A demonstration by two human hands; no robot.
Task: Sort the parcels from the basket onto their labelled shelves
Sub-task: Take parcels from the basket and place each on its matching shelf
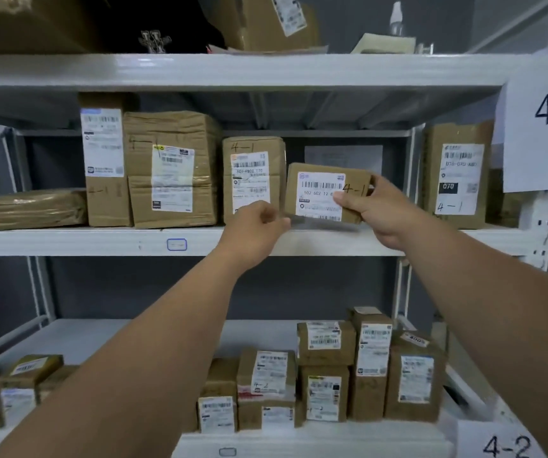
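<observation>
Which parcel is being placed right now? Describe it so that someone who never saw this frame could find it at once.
Find the white middle shelf beside the paper sign reading 4-. In its row of brown cardboard boxes, the small flat brown parcel is gripped by the right hand, the left hand at its lower corner. Only it tilts, with 4-1 handwritten right of its white label.

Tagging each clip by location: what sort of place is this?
Probably a parcel sorting or pickup storeroom: white metal shelving with paper signs 4-1 and 4-2, stocked with barcoded cardboard parcels, one being shelved by hand.
</observation>
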